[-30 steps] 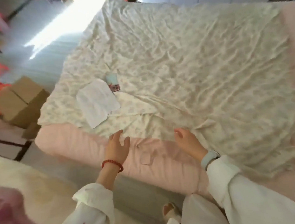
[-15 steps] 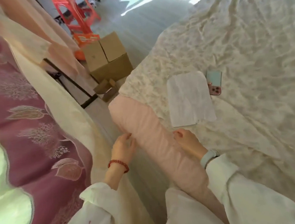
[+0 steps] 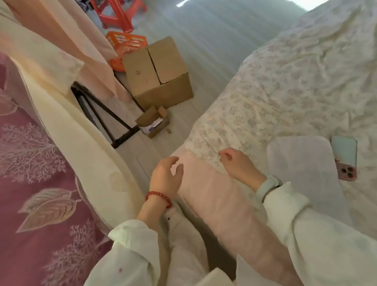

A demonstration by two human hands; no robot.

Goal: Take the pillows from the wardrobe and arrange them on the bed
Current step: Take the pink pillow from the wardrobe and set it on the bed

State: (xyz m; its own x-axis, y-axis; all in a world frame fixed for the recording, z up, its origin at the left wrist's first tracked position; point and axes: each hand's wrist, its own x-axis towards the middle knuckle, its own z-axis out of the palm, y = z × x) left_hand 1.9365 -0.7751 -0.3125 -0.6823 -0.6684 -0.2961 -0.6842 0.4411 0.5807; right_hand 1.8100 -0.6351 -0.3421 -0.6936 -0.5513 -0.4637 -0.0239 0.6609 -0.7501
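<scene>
The bed (image 3: 313,70) fills the right side, covered by a crumpled floral sheet over a pink mattress edge (image 3: 213,200). My left hand (image 3: 166,179), with a red bead bracelet, hovers open beside the bed's pink corner. My right hand (image 3: 238,167), with a pale watch on the wrist, rests over the sheet's edge with fingers loosely curled and nothing in them. No pillow and no wardrobe are in view. A purple leaf-patterned quilt (image 3: 24,180) with cream trim lies at the left.
On the bed lie a white folded cloth (image 3: 303,169) and a phone (image 3: 345,157). On the floor stand a large cardboard box (image 3: 157,72), a small open box (image 3: 152,123), an orange basket (image 3: 126,43) and a red stool (image 3: 116,7). A black stand (image 3: 103,113) leans at the left.
My view has swung left from the bed's middle toward its corner and the floor. Both hands stay near the pink edge, holding nothing.
</scene>
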